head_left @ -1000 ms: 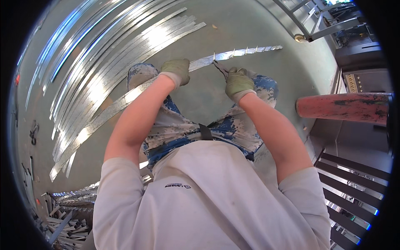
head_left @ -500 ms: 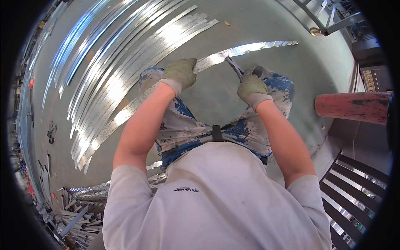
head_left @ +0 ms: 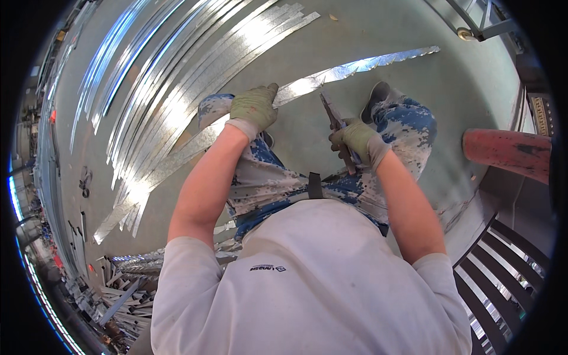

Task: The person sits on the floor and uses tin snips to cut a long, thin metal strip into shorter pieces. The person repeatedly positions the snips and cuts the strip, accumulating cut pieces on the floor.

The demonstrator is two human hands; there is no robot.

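Note:
A long shiny sheet-metal strip (head_left: 307, 84) runs slantwise in front of me, its near edge notched with several cuts toward the right end. My left hand (head_left: 254, 108), in a green-grey work glove, is closed round the strip near its middle. The strip's lower left part passes behind my left forearm. My right hand (head_left: 360, 140), gloved alike, grips a pair of tin snips (head_left: 331, 109) by the handles. Their blades point up and away from me, with the tip just short of the strip's near edge. Whether the blades are apart is hard to make out.
Many more metal strips (head_left: 195, 89) lie side by side on the floor at the left. Offcuts (head_left: 127, 302) are heaped at the lower left. At the right are a red cylinder (head_left: 507, 152), a dark slatted bench (head_left: 500, 278) and a wheeled metal frame (head_left: 482, 26).
The strip has slid toward the far right through my left hand's area. My right hand has drawn the snips back toward me, off the strip's edge, and their handles now show.

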